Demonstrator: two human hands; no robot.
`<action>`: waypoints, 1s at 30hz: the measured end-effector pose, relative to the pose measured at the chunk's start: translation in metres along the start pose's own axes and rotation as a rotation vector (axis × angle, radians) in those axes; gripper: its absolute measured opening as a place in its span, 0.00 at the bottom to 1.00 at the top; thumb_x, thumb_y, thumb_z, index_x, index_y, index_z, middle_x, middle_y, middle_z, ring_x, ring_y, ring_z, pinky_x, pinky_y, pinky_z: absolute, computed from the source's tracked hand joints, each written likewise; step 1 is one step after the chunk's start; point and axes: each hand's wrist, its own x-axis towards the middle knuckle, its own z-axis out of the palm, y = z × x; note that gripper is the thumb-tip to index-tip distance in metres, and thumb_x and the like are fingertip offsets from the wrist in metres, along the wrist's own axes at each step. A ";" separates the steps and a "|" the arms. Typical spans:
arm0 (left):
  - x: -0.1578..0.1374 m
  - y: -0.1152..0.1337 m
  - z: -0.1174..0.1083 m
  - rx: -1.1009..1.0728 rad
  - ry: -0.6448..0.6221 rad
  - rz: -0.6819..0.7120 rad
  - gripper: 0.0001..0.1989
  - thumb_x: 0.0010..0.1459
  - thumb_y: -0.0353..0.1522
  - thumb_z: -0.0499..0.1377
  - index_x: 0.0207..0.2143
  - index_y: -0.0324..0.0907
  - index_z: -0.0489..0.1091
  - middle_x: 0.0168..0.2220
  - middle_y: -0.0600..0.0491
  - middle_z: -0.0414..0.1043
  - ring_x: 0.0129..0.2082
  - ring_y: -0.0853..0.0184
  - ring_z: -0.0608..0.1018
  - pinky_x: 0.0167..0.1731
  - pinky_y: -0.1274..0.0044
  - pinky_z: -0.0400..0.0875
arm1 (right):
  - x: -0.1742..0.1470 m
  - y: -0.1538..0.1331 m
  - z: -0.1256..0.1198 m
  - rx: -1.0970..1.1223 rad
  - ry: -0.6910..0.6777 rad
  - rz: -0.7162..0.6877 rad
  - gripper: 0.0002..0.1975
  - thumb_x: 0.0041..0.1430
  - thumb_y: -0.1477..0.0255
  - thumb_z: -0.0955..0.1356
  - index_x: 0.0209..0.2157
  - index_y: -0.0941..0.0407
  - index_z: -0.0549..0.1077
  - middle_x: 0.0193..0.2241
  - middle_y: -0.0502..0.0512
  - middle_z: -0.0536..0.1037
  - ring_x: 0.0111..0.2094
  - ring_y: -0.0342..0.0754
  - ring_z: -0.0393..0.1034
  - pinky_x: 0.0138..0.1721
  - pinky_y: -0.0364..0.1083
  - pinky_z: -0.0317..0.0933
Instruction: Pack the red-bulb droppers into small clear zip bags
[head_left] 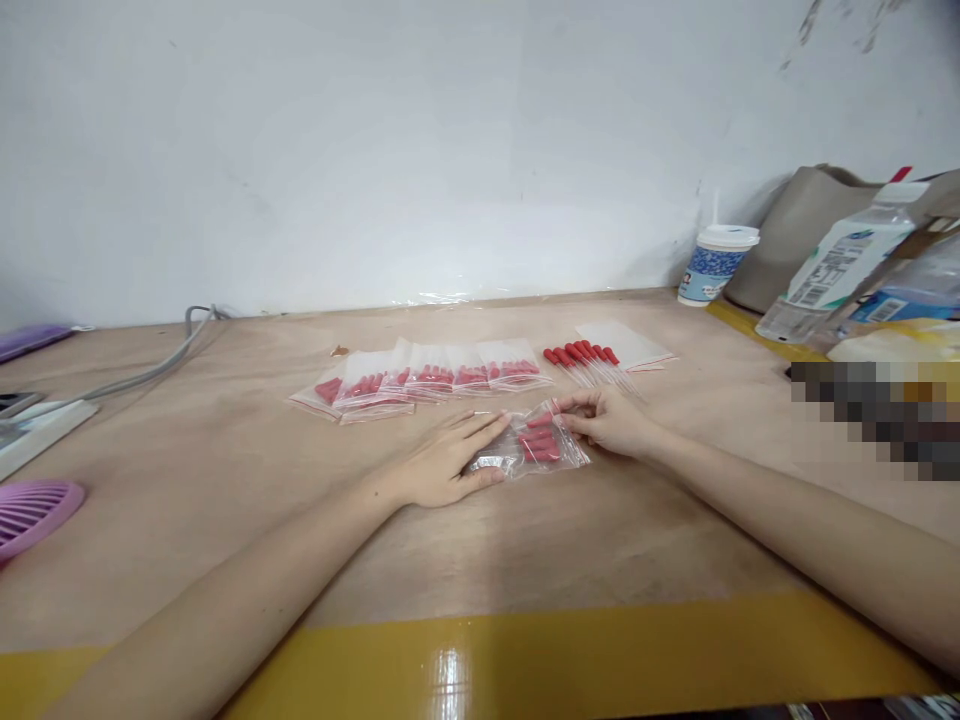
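Note:
A clear zip-lock bag with several red-bulbed droppers inside lies flat in front of me. My left hand rests palm down on the bag's left part, fingers stretched out. At the zip end, on the right, my right hand pinches the bag's upper corner between thumb and fingers. Behind the hands, a row of overlapping filled zip-lock bags holds more red-bulbed droppers. Loose droppers lie to their right, bulbs pointing away from me, beside flat unfilled bags.
At the back right stand a lidded paper cup, a tilted plastic bottle and a grey-brown bin. A grey cable and white power strip lie left, near a pink slatted object. Yellow tape lines the table's front edge.

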 end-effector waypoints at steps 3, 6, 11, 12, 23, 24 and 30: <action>0.000 0.000 0.000 0.001 0.005 0.000 0.33 0.62 0.47 0.46 0.64 0.44 0.41 0.64 0.48 0.46 0.63 0.57 0.53 0.60 0.62 0.48 | 0.004 0.001 0.004 -0.001 0.027 -0.056 0.14 0.42 0.59 0.71 0.25 0.57 0.75 0.18 0.50 0.72 0.22 0.42 0.64 0.20 0.41 0.56; 0.000 0.001 -0.001 0.005 -0.011 -0.016 0.34 0.62 0.47 0.46 0.64 0.43 0.41 0.64 0.47 0.46 0.63 0.58 0.52 0.60 0.63 0.48 | 0.006 0.004 0.005 0.001 0.105 -0.068 0.14 0.37 0.61 0.73 0.21 0.57 0.72 0.19 0.50 0.72 0.23 0.43 0.65 0.22 0.42 0.59; 0.000 0.003 -0.003 -0.004 -0.014 -0.018 0.33 0.62 0.47 0.46 0.64 0.43 0.41 0.64 0.47 0.46 0.63 0.58 0.53 0.60 0.63 0.48 | 0.002 0.004 0.003 0.015 0.030 -0.065 0.12 0.36 0.65 0.73 0.21 0.57 0.71 0.18 0.47 0.72 0.21 0.40 0.63 0.24 0.42 0.59; 0.000 0.003 -0.003 -0.010 -0.014 -0.020 0.33 0.62 0.47 0.46 0.64 0.43 0.42 0.64 0.47 0.47 0.63 0.58 0.53 0.60 0.64 0.48 | 0.000 0.004 0.002 0.011 0.009 -0.068 0.11 0.37 0.66 0.73 0.21 0.57 0.71 0.19 0.47 0.72 0.21 0.40 0.63 0.25 0.42 0.60; 0.000 0.000 -0.002 -0.018 -0.010 0.023 0.32 0.62 0.46 0.47 0.63 0.44 0.45 0.64 0.48 0.45 0.63 0.58 0.53 0.61 0.63 0.47 | -0.001 -0.004 -0.020 -0.198 0.022 -0.033 0.09 0.43 0.66 0.70 0.26 0.56 0.75 0.22 0.50 0.75 0.25 0.43 0.66 0.28 0.43 0.60; 0.000 0.000 -0.002 -0.017 -0.010 0.027 0.31 0.62 0.46 0.47 0.63 0.43 0.46 0.64 0.48 0.45 0.63 0.58 0.53 0.61 0.63 0.47 | 0.002 -0.005 -0.027 -0.264 0.093 -0.024 0.08 0.44 0.67 0.69 0.26 0.57 0.75 0.23 0.51 0.75 0.25 0.44 0.67 0.28 0.43 0.60; 0.002 0.000 -0.002 0.006 -0.019 0.020 0.32 0.62 0.46 0.47 0.63 0.41 0.47 0.64 0.47 0.46 0.63 0.60 0.53 0.61 0.65 0.47 | 0.033 -0.008 -0.063 -0.882 0.534 0.006 0.07 0.48 0.69 0.67 0.27 0.59 0.74 0.29 0.59 0.76 0.31 0.51 0.70 0.31 0.46 0.59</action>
